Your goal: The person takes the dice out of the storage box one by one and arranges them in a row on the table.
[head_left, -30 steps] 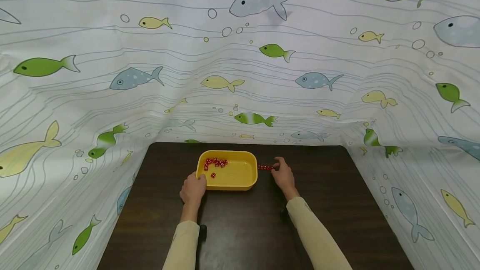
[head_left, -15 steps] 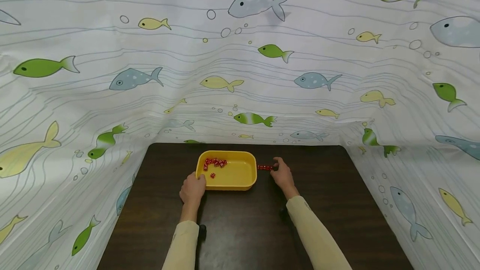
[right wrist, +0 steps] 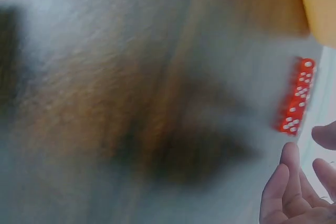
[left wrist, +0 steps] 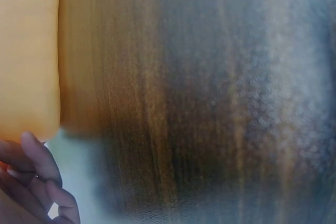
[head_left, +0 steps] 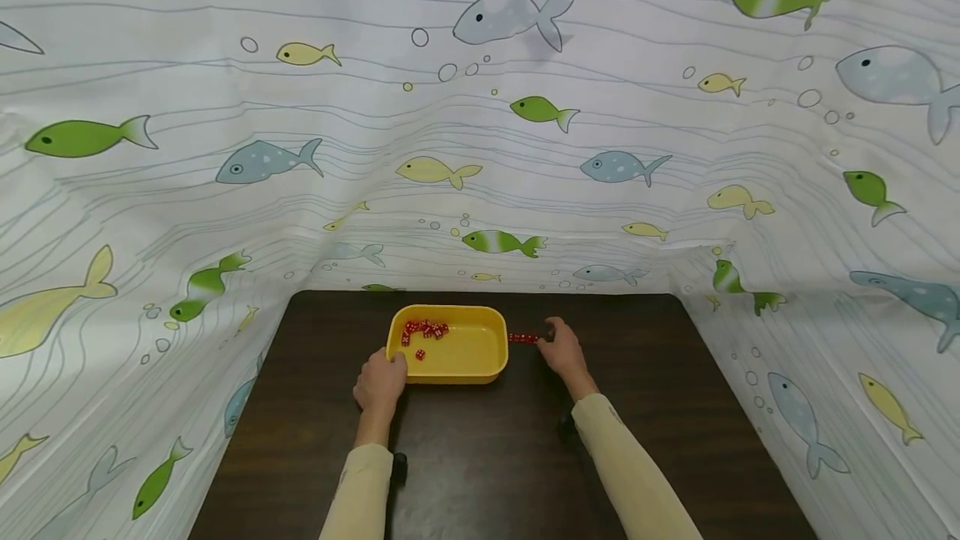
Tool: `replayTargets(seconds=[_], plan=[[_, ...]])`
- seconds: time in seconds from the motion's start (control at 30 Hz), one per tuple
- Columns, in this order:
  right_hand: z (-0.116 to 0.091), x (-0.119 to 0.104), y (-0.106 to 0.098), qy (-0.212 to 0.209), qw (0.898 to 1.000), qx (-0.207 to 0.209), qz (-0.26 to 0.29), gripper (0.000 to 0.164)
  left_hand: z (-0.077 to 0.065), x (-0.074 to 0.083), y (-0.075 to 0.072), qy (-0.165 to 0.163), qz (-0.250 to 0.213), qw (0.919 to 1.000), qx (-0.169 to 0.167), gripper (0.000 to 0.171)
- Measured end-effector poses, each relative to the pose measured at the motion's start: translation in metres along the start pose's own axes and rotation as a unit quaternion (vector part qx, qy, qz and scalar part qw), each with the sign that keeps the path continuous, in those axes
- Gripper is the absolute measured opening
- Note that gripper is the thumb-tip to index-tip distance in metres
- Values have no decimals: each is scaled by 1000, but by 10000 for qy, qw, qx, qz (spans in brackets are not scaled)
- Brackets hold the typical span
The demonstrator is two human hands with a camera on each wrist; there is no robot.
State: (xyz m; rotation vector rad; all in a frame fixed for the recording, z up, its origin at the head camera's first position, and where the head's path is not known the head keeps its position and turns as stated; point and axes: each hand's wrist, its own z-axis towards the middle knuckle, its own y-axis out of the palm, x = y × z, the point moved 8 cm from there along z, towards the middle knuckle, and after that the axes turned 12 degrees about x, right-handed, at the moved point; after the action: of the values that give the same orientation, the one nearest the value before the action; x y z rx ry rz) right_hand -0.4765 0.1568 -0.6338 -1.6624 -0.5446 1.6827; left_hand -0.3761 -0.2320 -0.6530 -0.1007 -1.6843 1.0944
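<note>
A yellow plastic tray [head_left: 450, 373] rests on the dark table, several red dice [head_left: 426, 328] bunched near its back left corner. One more red die [head_left: 420, 354] lies apart from them, nearer the tray's front. My left hand [head_left: 381, 377] grips the tray's front left corner, thumb over the rim. To the right of the tray runs a short row of red dice [right wrist: 298, 98] with white pips, set end to end. My right hand [head_left: 562, 351] is at the row's right end, its fingertips [right wrist: 290, 151] close by the last die, thumb and fingers apart.
The dark wood-grain table [head_left: 480, 473] carries the tray and dice. A white fish-print sheet [head_left: 360, 98] rises behind the table and along both sides.
The head view has shifted slightly. Both hands, the tray and the dice keep nearly the same arrangement.
</note>
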Motion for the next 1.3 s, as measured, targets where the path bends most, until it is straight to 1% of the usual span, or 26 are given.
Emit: replayTargets(seconds=[0.23, 0.37, 0.57, 0.8, 1.07, 1.17, 1.3], plan=[[-3, -25, -1, -18, 9995, 305, 90, 47, 0, -3, 0, -2, 15, 10000, 25, 37], [-8, -42, 3, -86, 9995, 277, 132, 44, -1, -6, 0, -48, 66, 10000, 13, 37], [-15, -68, 8, -379, 9983, 266, 354, 39, -3, -8, 2, -47, 73, 10000, 12, 36], [-23, -88, 20, -621, 9972, 130, 387, 34, -4, -8, 0, -42, 101, 9999, 35, 36], [-34, -109, 38, -908, 9945, -144, 508, 35, -4, -4, 0, -52, 108, 9999, 26, 35], [-41, -118, 46, -989, 9934, -326, 481, 32, -3, -2, -1, -49, 100, 9999, 31, 35], [-49, -134, 59, -1153, 9910, -605, 301, 30, -4, 0, -2, -21, 32, 10000, 69, 35]])
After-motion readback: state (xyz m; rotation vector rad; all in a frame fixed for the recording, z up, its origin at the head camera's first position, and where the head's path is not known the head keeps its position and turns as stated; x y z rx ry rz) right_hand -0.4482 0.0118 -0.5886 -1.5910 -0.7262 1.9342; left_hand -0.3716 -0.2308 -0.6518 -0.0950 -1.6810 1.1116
